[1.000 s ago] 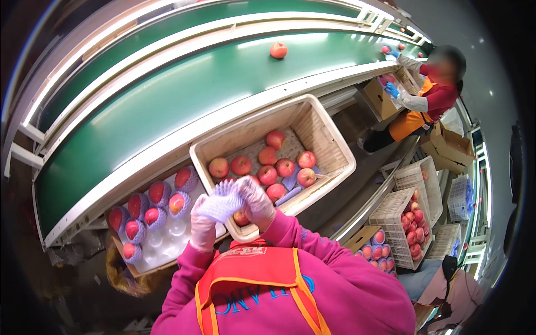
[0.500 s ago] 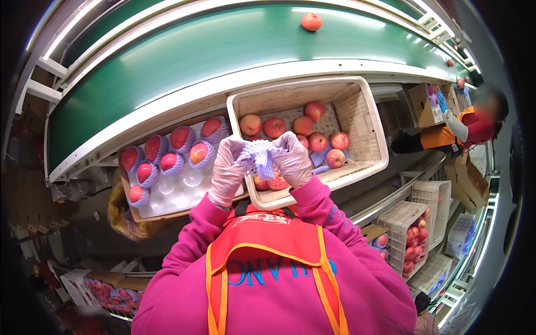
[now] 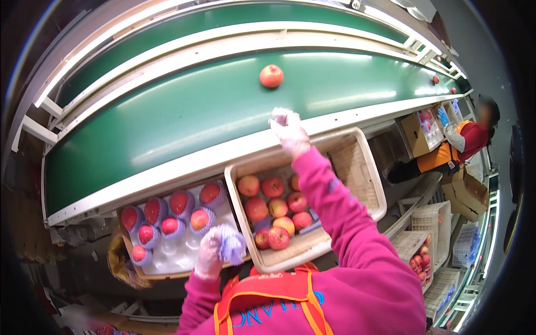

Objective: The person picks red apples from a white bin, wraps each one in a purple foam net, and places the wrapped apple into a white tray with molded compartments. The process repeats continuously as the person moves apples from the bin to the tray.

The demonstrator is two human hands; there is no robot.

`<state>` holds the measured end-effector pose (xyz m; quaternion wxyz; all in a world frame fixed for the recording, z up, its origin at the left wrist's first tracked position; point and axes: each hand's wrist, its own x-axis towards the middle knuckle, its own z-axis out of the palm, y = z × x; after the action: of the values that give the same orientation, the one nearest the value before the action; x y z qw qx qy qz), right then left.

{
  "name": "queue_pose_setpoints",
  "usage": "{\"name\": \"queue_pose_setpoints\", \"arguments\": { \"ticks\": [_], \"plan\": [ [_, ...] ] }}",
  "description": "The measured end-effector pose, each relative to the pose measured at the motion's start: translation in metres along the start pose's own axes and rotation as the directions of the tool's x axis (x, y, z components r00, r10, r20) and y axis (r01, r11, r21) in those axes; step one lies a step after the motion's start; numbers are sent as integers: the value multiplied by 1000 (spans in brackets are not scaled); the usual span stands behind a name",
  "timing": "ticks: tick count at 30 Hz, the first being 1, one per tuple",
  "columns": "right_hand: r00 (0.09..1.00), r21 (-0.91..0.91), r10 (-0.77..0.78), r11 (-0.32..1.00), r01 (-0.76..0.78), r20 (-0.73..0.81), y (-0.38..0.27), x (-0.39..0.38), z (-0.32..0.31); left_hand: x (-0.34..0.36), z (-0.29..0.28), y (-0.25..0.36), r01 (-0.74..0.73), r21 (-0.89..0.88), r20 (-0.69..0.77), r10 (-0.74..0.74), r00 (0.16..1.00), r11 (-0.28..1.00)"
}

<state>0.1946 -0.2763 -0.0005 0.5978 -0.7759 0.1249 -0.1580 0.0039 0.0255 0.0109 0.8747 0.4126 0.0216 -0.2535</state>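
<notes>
My left hand, in a pale glove, grips a crumpled purple foam net above the near edge of an apple box. My gloved right hand reaches out over the inner edge of the green conveyor belt, fingers curved and apart, nothing in them. A red apple lies on the belt just beyond the fingertips, not touched. Below my right arm stands a worn white crate with several loose apples. To its left, the box's white moulded tray carries several apples in purple foam nets.
A co-worker in red and orange stands at the belt's right, beside an open carton. Crates of apples are stacked at the lower right. White metal rails edge the belt.
Both hands were together, stretching the foam net over the crate. Now they are apart: my left keeps the net, my right has let go and moved forward over the belt. The view has shifted.
</notes>
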Motion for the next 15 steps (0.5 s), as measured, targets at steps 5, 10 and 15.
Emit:
{"name": "queue_pose_setpoints", "arguments": {
  "ticks": [5,10,15],
  "plan": [
    [978,-611,-202,780,131,-49,1,172,43,-36,-30,1,16,108,-296,17,955,994],
    [967,-640,12,752,159,255,-35,153,85,-38,-29,8,-8,154,-290,53,956,988],
    [824,458,-48,849,-264,564,-68,15,23,1,-14,9,153,259,-294,-73,953,954]
  ]
}}
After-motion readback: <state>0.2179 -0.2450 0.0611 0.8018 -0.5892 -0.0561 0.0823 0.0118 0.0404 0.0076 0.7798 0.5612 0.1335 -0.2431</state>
